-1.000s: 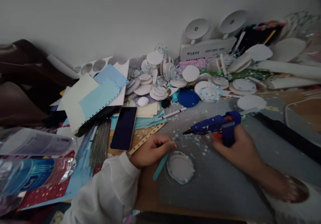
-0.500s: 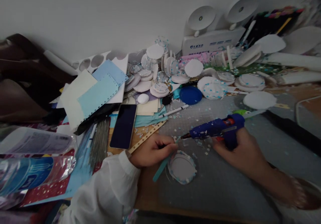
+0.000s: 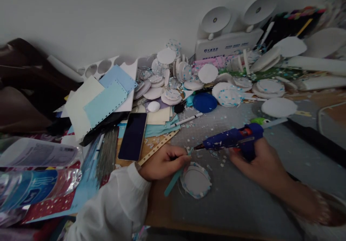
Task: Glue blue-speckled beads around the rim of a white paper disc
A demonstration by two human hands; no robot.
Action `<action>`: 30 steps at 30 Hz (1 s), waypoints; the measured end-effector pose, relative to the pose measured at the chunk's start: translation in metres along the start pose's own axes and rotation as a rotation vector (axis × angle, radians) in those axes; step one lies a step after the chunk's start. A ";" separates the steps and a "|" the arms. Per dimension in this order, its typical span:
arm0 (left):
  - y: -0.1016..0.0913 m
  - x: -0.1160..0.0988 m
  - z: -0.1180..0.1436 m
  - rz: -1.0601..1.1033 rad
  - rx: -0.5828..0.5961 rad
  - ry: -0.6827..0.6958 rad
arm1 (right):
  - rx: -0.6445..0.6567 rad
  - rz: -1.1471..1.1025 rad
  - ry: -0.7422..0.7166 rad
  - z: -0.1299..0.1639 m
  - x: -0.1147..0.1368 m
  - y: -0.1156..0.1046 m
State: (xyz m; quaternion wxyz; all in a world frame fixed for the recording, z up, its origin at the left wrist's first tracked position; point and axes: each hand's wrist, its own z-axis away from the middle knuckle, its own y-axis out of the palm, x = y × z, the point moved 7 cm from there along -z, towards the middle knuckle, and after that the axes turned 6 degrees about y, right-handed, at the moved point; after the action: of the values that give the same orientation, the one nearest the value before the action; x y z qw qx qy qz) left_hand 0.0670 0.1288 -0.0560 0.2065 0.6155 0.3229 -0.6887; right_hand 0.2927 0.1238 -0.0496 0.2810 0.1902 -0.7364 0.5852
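The right hand (image 3: 259,161) is wrapped shut around the grip of a blue glue gun (image 3: 232,140), a finger near the orange trigger, with the dark nozzle pointing left at the tip of a thin teal stick (image 3: 175,174). The left hand (image 3: 164,161) pinches that stick near its upper end between thumb and fingertips, closed tight on it; the stick slants down and left, its lower end free above the table. Just beside it, right of the stick, a round white disc (image 3: 196,181) with blue-speckled edging lies flat on the grey cutting mat (image 3: 243,197), touched by neither hand as far as I can tell.

The stick looks light and stiff but slim enough to snap or twist, so a pinch close to the working end seems the steadiest hold. The disc reads as thin foam or card: light, easily dented, likely to slide on the mat, and best held by its rim, away from fresh glue. The gun is the heaviest piece, rigid plastic, safe only at the handle since the nozzle is presumably hot.

A dark phone (image 3: 133,136) lies to the left, and a heap of white discs (image 3: 167,86) sits by the wall
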 end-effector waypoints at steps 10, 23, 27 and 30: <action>-0.001 -0.001 -0.001 0.005 -0.009 -0.005 | -0.185 0.164 -0.057 0.002 0.001 -0.009; -0.015 -0.001 0.003 0.154 -0.336 -0.070 | -0.168 0.542 -0.275 -0.027 -0.038 -0.024; -0.021 -0.019 0.010 0.108 -0.454 -0.068 | -0.201 0.502 -0.298 -0.021 -0.043 -0.025; -0.019 -0.030 0.014 0.136 -0.494 -0.098 | -0.244 0.397 -0.285 -0.014 -0.042 -0.043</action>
State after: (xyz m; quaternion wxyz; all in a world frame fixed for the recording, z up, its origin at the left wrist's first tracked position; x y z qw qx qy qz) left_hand 0.0485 0.1289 -0.0229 0.4116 0.5328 0.4288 -0.6024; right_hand 0.3537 0.1250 -0.0418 0.0751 0.0876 -0.8565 0.5031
